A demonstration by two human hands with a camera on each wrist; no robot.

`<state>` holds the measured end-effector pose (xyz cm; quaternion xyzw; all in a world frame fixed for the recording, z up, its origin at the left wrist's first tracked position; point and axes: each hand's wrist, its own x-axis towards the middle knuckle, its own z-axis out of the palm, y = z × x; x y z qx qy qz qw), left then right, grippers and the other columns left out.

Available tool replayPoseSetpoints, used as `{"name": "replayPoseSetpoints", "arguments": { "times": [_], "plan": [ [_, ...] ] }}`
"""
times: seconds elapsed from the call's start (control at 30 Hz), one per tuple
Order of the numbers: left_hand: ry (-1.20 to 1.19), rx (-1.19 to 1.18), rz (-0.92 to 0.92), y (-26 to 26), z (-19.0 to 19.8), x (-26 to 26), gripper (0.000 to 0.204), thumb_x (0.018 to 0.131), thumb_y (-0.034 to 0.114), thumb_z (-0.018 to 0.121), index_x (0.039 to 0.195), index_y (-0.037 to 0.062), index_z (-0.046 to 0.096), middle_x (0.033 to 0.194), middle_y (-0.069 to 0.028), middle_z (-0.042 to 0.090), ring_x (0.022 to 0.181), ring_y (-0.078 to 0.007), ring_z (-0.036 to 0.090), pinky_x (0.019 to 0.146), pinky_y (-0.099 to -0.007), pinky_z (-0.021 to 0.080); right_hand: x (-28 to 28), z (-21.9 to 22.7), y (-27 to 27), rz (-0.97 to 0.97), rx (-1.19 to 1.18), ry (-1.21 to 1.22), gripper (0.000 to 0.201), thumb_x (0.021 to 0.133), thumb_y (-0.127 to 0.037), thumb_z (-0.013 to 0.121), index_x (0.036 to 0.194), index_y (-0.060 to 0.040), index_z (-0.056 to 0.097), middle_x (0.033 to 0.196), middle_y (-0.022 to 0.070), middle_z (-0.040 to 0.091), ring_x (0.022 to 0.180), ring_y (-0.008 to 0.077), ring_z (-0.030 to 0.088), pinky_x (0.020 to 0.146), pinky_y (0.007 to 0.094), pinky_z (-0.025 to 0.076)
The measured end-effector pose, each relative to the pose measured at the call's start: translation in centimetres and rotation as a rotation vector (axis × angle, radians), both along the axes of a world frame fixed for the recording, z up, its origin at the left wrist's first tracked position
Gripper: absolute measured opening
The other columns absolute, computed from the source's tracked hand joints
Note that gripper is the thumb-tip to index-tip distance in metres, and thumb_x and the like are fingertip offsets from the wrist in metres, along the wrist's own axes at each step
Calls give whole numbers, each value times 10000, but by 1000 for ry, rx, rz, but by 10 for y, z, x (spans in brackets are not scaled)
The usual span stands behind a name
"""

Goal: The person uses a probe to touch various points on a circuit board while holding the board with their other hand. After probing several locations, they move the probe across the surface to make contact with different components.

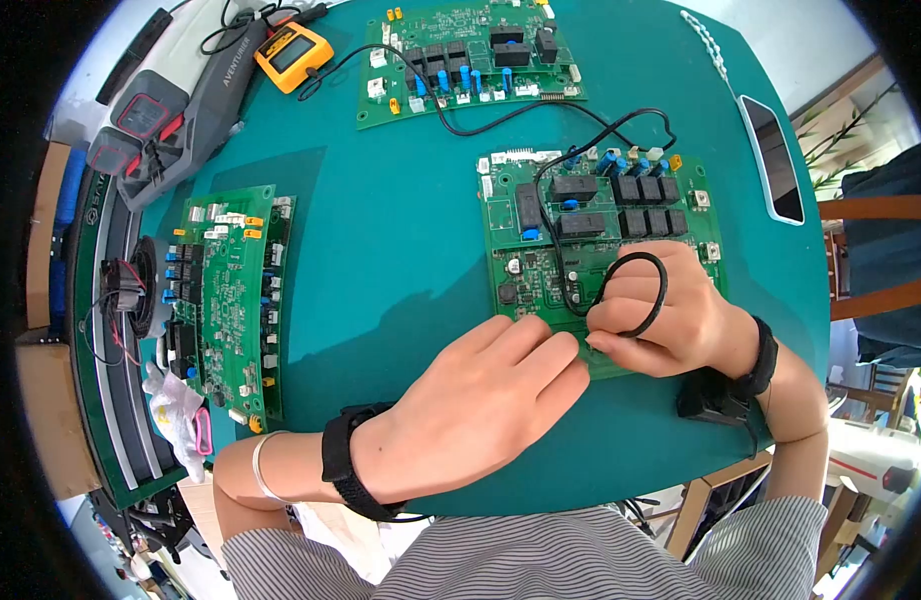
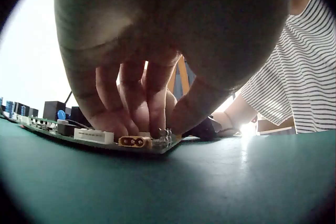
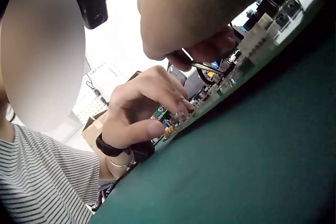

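A green circuit board (image 1: 537, 270) lies on the teal mat. Over its near edge, my left hand (image 1: 476, 405) holds the board by the edge, fingertips down among the connectors; the left wrist view shows the fingers (image 2: 137, 113) behind a yellow connector (image 2: 134, 141). My right hand (image 1: 671, 315) pinches a thin probe, whose metal shaft (image 3: 208, 68) shows in the right wrist view, angled down to the components. A black cable (image 1: 664, 290) loops over this hand and runs to a yellow meter (image 1: 294, 58). The probe's contact point cannot be made out.
Another board (image 1: 471, 60) lies at the back, and more boards (image 1: 231, 300) stand at the left. A phone (image 1: 773, 160) lies at the right edge. Beside the right wrist is a black object (image 1: 709, 398). A grey tool case (image 1: 186, 120) and a reel (image 1: 146, 285) are at the left.
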<state>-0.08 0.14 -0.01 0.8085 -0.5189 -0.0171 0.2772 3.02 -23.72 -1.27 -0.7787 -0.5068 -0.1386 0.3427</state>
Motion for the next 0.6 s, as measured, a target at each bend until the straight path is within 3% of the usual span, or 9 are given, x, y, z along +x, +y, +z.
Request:
{"name": "replayPoseSetpoints", "arguments": {
  "times": [0.6],
  "plan": [
    [4,-2,-3,0,0,0,354,684,32,738,1029,0,664,909,-87,533,839,-273,561,686,-382,481,0,-1,0,1,-12,18,176,829,-119,781,799,-63,616,673,36,543,584,236,553,521,368,437]
  ]
}}
